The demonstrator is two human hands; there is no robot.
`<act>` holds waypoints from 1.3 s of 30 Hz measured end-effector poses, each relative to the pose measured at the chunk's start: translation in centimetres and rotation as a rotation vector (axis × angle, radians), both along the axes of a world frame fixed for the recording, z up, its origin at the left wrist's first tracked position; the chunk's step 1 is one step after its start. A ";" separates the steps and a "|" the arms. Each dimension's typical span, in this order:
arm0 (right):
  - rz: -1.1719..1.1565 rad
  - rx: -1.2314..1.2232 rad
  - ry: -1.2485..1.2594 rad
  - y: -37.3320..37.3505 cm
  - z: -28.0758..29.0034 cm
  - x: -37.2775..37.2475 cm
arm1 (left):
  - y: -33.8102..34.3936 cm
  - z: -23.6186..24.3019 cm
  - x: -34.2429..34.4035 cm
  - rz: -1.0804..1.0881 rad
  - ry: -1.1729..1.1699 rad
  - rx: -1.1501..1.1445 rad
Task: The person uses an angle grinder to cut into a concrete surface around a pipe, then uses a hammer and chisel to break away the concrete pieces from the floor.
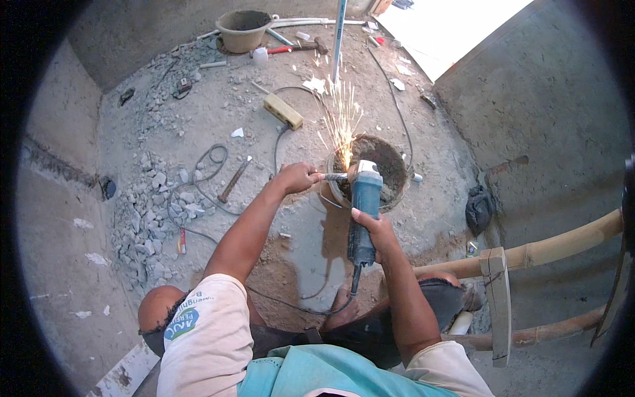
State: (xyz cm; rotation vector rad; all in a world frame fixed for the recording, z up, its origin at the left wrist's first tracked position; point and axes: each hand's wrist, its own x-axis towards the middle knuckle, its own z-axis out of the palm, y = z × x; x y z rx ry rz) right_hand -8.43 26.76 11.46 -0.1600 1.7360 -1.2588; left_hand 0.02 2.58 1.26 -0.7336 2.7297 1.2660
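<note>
Dusty floor (433,132) beneath a blue, white-headed grinder (366,198) throwing golden sparks (342,126).

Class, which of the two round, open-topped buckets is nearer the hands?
The round grey bucket partly hidden by the blue cylindrical angle grinder; the round beige bucket stands farther off, upper left.

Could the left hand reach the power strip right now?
Probably not at once: the left hand grips a rod by the sparking grinder. Freed, it might with a lean; nothing bulky stands before the power strip.
</note>
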 end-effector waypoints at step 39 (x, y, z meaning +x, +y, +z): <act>-0.014 -0.014 0.032 -0.5 0.3 0.3 | 0.6 0.2 0.4 0.050 0.072 -0.010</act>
